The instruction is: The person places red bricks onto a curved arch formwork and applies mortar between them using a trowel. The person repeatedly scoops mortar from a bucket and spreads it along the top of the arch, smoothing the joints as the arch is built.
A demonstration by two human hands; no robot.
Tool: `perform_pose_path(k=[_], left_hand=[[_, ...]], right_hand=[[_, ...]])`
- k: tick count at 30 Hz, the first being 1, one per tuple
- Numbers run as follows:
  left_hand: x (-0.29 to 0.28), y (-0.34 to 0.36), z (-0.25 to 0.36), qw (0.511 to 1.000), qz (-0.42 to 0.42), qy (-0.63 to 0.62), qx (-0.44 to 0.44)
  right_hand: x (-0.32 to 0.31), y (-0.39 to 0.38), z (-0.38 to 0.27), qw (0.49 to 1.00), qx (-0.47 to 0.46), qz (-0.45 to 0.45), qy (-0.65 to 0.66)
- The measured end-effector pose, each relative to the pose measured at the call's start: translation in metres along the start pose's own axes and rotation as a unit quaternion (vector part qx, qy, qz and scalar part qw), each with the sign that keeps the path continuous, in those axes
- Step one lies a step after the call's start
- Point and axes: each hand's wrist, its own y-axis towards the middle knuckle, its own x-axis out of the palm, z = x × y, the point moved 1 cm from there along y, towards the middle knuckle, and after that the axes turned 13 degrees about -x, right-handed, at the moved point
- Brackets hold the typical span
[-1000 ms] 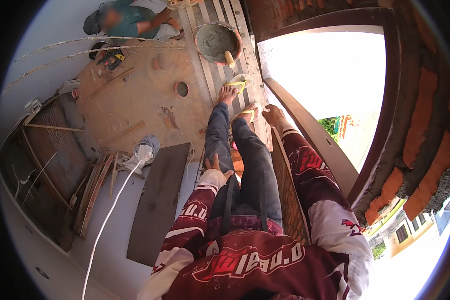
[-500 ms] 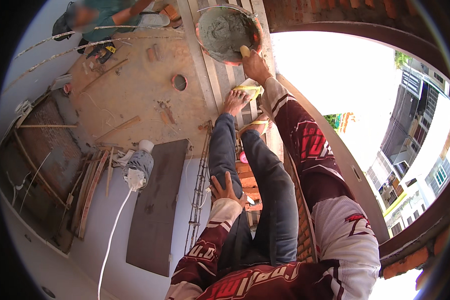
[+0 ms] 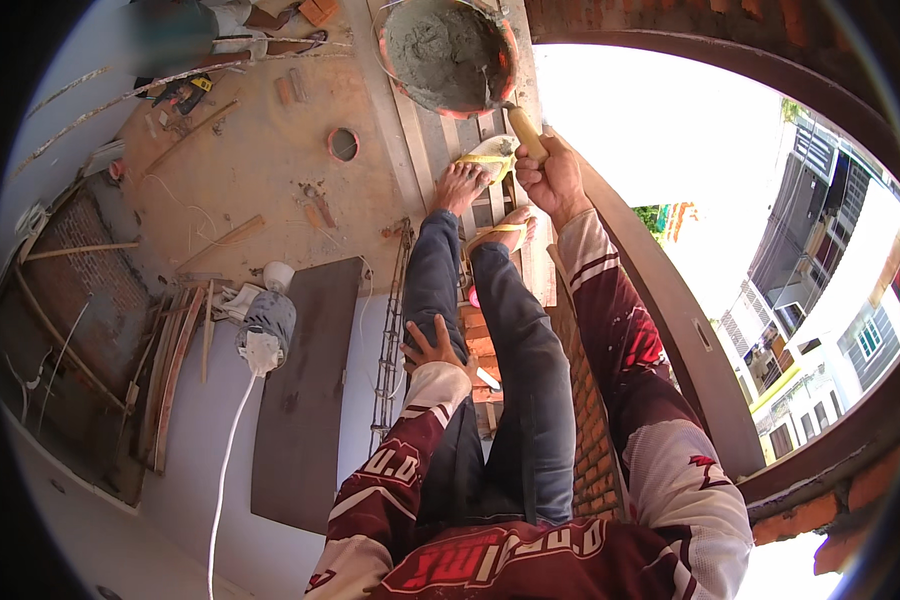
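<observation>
My right hand (image 3: 560,180) grips the yellowish handle of a trowel (image 3: 526,134) beside the near right rim of a bucket (image 3: 510,80). Its metal neck reaches the rim; I cannot make out the blade. Wet grey mortar (image 3: 440,55) fills much of the bucket, which stands on wooden planks just ahead of my feet in yellow-strapped flip-flops (image 3: 490,165). My left hand (image 3: 436,352) lies with fingers spread on my left trouser leg. Just by its wrist shows a small pale thing (image 3: 488,380), too small to name.
At my right runs a brick wall (image 3: 592,440) beside a brown frame (image 3: 695,330) and a bright opening. Left below are a dusty floor (image 3: 260,170) with wood scraps, a round hole (image 3: 343,145), a dark board (image 3: 305,400) and a steel lattice (image 3: 392,340). Another person (image 3: 170,35) is far left.
My right hand has drawn back from the bucket toward me, bringing the trowel handle outside the rim. The view has shifted slightly; my left hand stays on my leg.
</observation>
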Motion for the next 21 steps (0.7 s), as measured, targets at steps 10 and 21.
perform_pose_path(k=[10,21], left_hand=[[-0.015,0.001,0.002,1.0,0.011,0.027,-0.007],[-0.015,0.001,0.007,0.997,0.007,0.07,-0.009]], right_hand=[[-0.016,-0.006,-0.004,0.998,-0.031,0.042,0.039],[-0.108,-0.081,-0.005,0.739,-0.025,-0.041,-0.672]])
